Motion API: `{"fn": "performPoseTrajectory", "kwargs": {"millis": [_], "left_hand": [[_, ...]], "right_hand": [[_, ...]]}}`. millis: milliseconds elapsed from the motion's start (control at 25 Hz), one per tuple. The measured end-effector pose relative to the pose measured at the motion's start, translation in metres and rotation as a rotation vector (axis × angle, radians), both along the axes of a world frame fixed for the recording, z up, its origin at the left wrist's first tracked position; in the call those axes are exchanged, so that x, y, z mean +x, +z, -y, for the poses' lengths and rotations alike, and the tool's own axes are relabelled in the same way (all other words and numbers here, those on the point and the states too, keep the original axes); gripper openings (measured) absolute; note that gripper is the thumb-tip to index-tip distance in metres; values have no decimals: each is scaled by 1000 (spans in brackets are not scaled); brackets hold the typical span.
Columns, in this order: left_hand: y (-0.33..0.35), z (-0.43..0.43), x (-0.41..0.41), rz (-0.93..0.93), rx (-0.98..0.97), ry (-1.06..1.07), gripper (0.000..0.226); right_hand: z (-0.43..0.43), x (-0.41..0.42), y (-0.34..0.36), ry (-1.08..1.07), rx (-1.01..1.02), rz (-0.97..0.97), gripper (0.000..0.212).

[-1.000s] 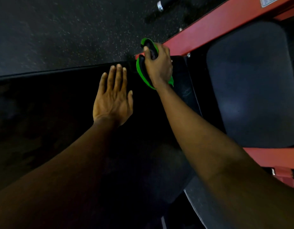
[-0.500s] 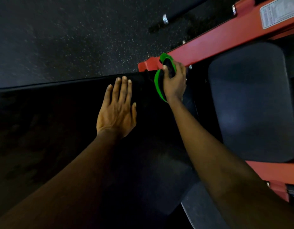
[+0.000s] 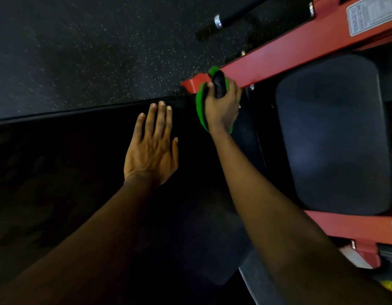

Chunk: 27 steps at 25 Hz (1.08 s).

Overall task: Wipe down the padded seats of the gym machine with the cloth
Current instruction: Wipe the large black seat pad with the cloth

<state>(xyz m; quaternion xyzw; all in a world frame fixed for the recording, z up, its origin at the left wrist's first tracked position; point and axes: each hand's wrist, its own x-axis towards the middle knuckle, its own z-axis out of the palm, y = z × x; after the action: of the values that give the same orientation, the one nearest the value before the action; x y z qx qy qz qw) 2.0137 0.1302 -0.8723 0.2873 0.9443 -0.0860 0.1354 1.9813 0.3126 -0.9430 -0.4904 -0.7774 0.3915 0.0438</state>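
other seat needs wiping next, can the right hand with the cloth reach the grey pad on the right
Probably yes: the right hand, gripping the cloth, is just beside that pad and nothing covers it.

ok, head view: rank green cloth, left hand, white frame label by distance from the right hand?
1. green cloth: gripped in the right hand.
2. left hand: to its left, flat on the black pad.
3. white label: top right, on the red frame.
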Motion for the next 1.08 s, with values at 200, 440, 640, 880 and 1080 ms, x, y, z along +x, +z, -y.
{"fn": "performPoseTrajectory", "kwargs": {"millis": [200, 440, 640, 880, 1080], "left_hand": [[0, 0, -1, 0, -30, -23, 70], [0, 0, 0, -6, -4, -11, 72], [1, -1, 0, 2, 22, -2, 72], [-4, 1, 1, -18, 25, -18, 72], [-8, 2, 2, -53, 16, -39, 69]], "right_hand": [[33, 19, 12, 406, 62, -340, 35], [-40, -6, -26, 85, 62, -131, 33], [19, 78, -3, 53, 79, -189, 41], [3, 102, -16, 8, 81, -156, 37], [-57, 47, -45, -202, 75, 35, 42]]}}
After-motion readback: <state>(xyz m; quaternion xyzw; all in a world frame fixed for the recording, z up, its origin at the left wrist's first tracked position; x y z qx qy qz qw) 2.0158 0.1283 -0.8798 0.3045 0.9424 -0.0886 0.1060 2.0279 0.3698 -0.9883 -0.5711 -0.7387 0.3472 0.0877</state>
